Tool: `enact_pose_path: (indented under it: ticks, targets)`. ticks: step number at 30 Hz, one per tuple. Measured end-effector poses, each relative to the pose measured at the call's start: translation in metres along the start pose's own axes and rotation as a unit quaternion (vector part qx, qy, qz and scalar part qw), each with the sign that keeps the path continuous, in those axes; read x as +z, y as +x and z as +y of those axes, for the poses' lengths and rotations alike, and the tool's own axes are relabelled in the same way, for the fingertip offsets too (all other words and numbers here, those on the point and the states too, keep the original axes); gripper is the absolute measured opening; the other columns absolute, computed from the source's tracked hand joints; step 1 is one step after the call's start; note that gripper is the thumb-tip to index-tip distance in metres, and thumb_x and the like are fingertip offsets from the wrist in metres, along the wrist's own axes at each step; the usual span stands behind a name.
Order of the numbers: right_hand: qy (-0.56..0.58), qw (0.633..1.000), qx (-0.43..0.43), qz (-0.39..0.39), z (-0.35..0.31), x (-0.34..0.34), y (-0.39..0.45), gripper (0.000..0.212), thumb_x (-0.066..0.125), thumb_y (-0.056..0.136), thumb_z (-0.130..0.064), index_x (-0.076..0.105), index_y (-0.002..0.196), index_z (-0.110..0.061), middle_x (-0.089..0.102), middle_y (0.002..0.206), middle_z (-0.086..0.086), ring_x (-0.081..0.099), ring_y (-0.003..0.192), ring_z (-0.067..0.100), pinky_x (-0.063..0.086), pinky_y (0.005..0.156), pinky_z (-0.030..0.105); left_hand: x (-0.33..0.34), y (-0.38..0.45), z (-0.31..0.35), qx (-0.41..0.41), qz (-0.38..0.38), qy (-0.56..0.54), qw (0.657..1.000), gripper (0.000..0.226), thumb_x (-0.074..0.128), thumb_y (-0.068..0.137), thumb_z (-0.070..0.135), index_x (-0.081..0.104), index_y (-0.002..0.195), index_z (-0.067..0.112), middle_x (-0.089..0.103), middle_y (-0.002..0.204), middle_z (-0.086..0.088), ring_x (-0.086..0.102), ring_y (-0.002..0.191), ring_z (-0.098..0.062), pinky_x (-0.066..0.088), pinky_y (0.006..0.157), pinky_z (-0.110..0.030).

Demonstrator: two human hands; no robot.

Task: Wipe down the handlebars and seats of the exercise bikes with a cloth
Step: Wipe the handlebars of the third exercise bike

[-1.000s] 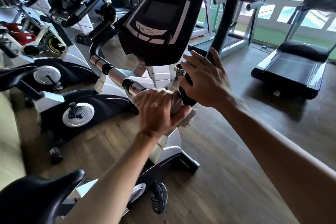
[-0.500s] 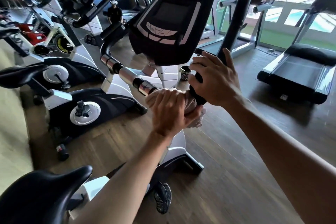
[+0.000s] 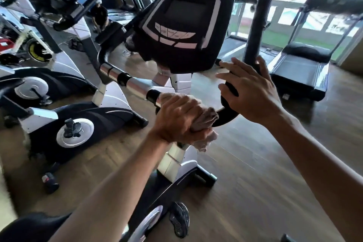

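Here, two bare forearms reach in from the near edge toward one bike's handlebar, under its black console. Left hand clenched around a single pinkish cloth, which is bunched over the bar at its near bend; a loose end hangs below the knuckles. Right hand grasps the black grip on the bar's right side, thumb up by a dark post, fingers spread and curled over the grip, the tips partly lifted. The bar's left stretch shows two chrome sections with black collars between.

Bikes counted: the one being worked on, with one pedal low near the wood floor; a second bike just left of it with a white disc on its black housing; a third further left; at least one more at far left, blurred. One black seat shows at the near-left edge.

Treadmills: one treadmill at far right by the windows, another partly hidden behind the post, more in the far middle, number unclear. One person crouches far back on the left.
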State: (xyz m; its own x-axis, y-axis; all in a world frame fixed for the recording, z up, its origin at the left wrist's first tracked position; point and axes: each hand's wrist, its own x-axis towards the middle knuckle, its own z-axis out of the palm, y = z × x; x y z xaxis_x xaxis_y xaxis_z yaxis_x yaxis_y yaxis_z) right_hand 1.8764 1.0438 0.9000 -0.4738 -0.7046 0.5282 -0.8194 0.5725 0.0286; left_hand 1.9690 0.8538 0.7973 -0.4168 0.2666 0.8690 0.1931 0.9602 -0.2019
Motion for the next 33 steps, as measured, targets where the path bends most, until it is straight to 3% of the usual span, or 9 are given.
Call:
enact_pose_path:
  ticks: [3, 6, 11, 14, 18, 22, 26, 31, 33]
  targets:
    - [-0.004, 1.000, 0.024, 0.019, -0.011, 0.004, -0.006, 0.047, 0.035, 0.100, -0.041, 0.065, 0.134, -0.029, 0.043, 0.158, -0.013, 0.027, 0.153, 0.011, -0.005, 0.127, 0.043, -0.006, -0.008, -0.035, -0.009, -0.001, 0.006, 1.000, 0.058, 0.058, 0.084, 0.071, 0.076, 0.089, 0.016, 0.074, 0.093, -0.003, 0.071, 0.088, -0.026, 0.050, 0.083, -0.040]
    - [-0.016, 0.998, 0.036, 0.051, -0.021, 0.011, -0.015, 0.044, 0.037, 0.102, -0.035, 0.067, 0.134, -0.025, 0.048, 0.156, -0.008, 0.032, 0.151, 0.013, 0.004, 0.127, 0.045, -0.019, -0.014, -0.066, -0.034, 0.021, 0.012, 0.999, 0.048, 0.057, 0.084, 0.062, 0.074, 0.083, 0.017, 0.072, 0.083, 0.000, 0.069, 0.081, -0.024, 0.044, 0.081, -0.038]
    - [-0.031, 0.994, 0.088, 0.063, -0.033, 0.012, -0.015, 0.042, 0.040, 0.100, -0.033, 0.070, 0.128, -0.026, 0.050, 0.154, -0.009, 0.034, 0.150, 0.010, 0.003, 0.127, 0.042, -0.005, -0.014, -0.026, -0.121, 0.008, -0.016, 0.993, 0.061, 0.044, 0.096, 0.064, 0.074, 0.089, 0.013, 0.073, 0.089, -0.005, 0.068, 0.087, -0.029, 0.050, 0.089, -0.042]
    - [-0.097, 0.990, 0.095, 0.041, -0.045, 0.015, -0.017, 0.046, 0.038, 0.100, -0.037, 0.068, 0.131, -0.022, 0.044, 0.159, 0.000, 0.030, 0.152, 0.018, 0.007, 0.128, 0.046, 0.001, -0.012, -0.011, -0.069, 0.005, -0.039, 0.997, 0.057, 0.041, 0.101, 0.058, 0.073, 0.093, 0.012, 0.072, 0.093, -0.006, 0.067, 0.088, -0.028, 0.052, 0.087, -0.043]
    - [-0.130, 0.990, 0.036, 0.027, -0.072, 0.029, -0.024, 0.043, 0.042, 0.100, -0.031, 0.068, 0.129, -0.010, 0.054, 0.150, 0.012, 0.037, 0.149, 0.027, 0.014, 0.127, 0.051, -0.001, -0.019, -0.064, 0.035, 0.004, -0.037, 0.999, 0.044, 0.045, 0.104, 0.046, 0.076, 0.093, 0.016, 0.073, 0.093, -0.003, 0.068, 0.084, -0.026, 0.052, 0.078, -0.041]
    - [-0.116, 0.992, 0.029, 0.028, -0.085, 0.049, -0.033, 0.040, 0.041, 0.101, -0.025, 0.070, 0.124, -0.010, 0.068, 0.132, 0.006, 0.055, 0.136, 0.023, 0.017, 0.127, 0.048, -0.010, -0.018, -0.071, -0.056, 0.026, -0.045, 0.997, 0.044, 0.043, 0.104, 0.038, 0.074, 0.083, 0.016, 0.071, 0.081, -0.003, 0.066, 0.077, -0.025, 0.047, 0.079, -0.040]
    - [-0.110, 0.992, 0.045, 0.048, -0.087, 0.054, -0.034, 0.038, 0.040, 0.099, -0.025, 0.071, 0.117, -0.012, 0.073, 0.120, 0.004, 0.065, 0.120, 0.022, 0.020, 0.125, 0.041, -0.013, -0.008, -0.029, -0.170, -0.030, -0.006, 0.985, 0.043, 0.045, 0.098, 0.039, 0.075, 0.082, 0.013, 0.074, 0.084, -0.005, 0.067, 0.084, -0.025, 0.043, 0.088, -0.039]
    - [-0.082, 0.993, 0.039, 0.076, -0.087, 0.054, -0.035, 0.033, 0.043, 0.098, -0.022, 0.072, 0.112, -0.012, 0.074, 0.114, 0.003, 0.068, 0.110, 0.022, 0.018, 0.124, 0.034, -0.017, -0.009, -0.080, -0.007, -0.054, -0.017, 0.998, 0.041, 0.046, 0.098, 0.042, 0.077, 0.084, 0.018, 0.076, 0.085, 0.001, 0.071, 0.080, -0.020, 0.037, 0.081, -0.034]
    - [-0.077, 0.993, 0.040, 0.077, -0.087, 0.053, -0.034, 0.032, 0.043, 0.098, -0.022, 0.072, 0.110, -0.012, 0.074, 0.112, 0.002, 0.069, 0.107, 0.022, 0.016, 0.124, 0.033, -0.014, -0.014, -0.096, 0.000, -0.061, -0.021, 0.998, 0.043, 0.044, 0.099, 0.044, 0.076, 0.084, 0.019, 0.075, 0.085, 0.003, 0.070, 0.080, -0.019, 0.038, 0.081, -0.034]
